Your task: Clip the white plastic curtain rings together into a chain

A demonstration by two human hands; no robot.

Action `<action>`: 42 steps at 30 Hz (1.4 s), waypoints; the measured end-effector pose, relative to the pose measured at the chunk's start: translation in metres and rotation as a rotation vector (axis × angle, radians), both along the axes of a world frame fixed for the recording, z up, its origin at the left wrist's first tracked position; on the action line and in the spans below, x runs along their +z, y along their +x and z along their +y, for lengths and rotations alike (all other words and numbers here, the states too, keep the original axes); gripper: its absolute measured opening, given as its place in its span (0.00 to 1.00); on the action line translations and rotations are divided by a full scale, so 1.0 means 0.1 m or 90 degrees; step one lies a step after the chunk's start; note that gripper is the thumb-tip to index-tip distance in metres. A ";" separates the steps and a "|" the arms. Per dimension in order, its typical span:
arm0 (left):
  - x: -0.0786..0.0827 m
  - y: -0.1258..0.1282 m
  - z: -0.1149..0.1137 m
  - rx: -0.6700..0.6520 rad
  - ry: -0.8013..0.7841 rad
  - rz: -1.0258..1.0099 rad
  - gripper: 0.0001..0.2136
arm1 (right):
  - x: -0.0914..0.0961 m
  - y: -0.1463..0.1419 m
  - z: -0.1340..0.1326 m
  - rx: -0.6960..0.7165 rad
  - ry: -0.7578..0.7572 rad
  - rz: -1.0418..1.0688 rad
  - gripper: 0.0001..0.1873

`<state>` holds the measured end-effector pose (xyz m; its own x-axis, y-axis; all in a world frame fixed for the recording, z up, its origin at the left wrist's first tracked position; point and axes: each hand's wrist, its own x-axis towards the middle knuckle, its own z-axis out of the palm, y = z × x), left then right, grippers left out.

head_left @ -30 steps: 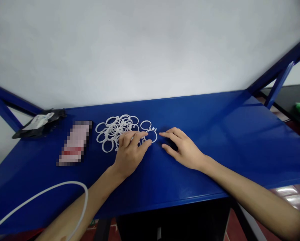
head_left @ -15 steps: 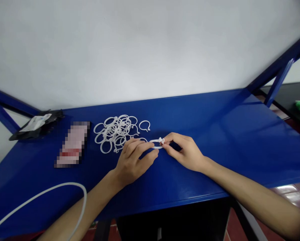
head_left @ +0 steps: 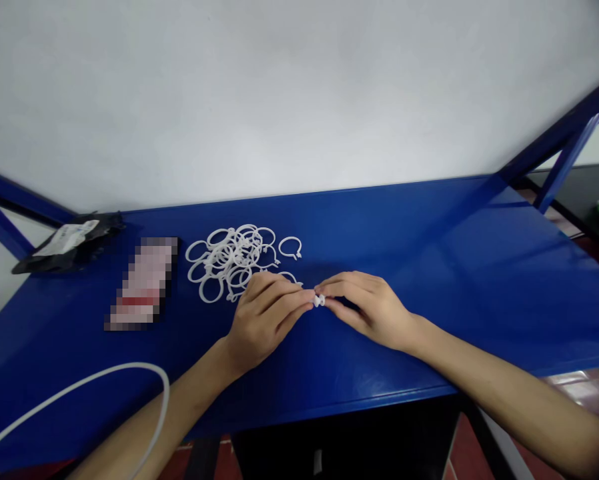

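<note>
On my feed, the fingers of my left hand point(head_left: 263, 327) and right hand point(head_left: 370, 311) are pressed together, tips meeting to pinch a white plastic curtain ring point(head_left: 319, 301) over the blue metal surface point(head_left: 429, 267), just right of a tangled pile of rings point(head_left: 234, 257).

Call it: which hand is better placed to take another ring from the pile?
Left, probably. The left hand lies at the near edge of the pile of white plastic rings. The right hand sits farther off, beyond the white ring clasp pinched between both hands.
</note>
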<state>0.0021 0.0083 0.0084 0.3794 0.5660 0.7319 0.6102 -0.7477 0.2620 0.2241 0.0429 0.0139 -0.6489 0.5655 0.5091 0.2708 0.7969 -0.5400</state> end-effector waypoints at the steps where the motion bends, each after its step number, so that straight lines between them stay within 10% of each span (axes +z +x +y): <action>1: 0.00 0.00 -0.01 -0.001 0.000 -0.003 0.08 | 0.00 0.00 0.00 0.002 -0.013 0.009 0.07; 24: 0.01 0.01 -0.06 -0.035 -0.015 -0.031 0.07 | 0.02 0.01 -0.01 0.055 -0.035 0.014 0.07; 42: -0.07 0.10 -0.15 -0.032 0.072 -0.010 0.07 | -0.09 -0.01 -0.17 0.043 0.175 -0.118 0.10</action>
